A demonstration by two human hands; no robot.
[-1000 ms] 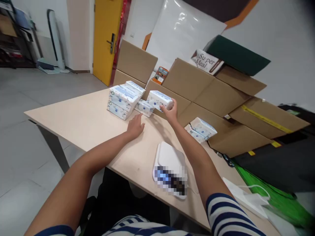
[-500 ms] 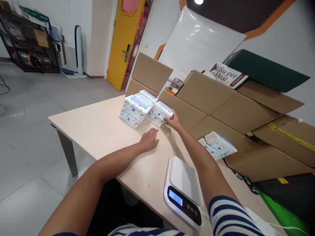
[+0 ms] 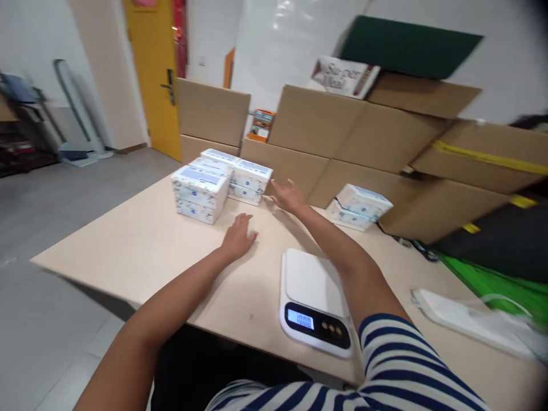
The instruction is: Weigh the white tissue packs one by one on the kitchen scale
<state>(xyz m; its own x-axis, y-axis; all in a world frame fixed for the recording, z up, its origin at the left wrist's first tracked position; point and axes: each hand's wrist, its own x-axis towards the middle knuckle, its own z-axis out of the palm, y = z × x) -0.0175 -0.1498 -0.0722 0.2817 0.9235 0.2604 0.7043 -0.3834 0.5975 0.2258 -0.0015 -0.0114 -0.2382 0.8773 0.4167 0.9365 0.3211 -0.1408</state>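
My right hand is open, fingers apart, just to the right of a stack of white tissue packs with a floral print. It holds nothing, and a small gap seems to separate it from the packs. My left hand hovers low over the table, its fingers loosely spread and nothing in them. Ahead of it and to the left stands another two-high stack of the same tissue packs. A white digital scale with a lit display lies nearer me, beside my right forearm.
More tissue packs are stacked at the right, against open cardboard boxes along the table's back. A white power strip lies at the right, with scissors behind it. A yellow door stands beyond.
My right hand has let go of the tissue packs at the back and drawn slightly away from them. My view has turned to the right, bringing the power strip into sight.
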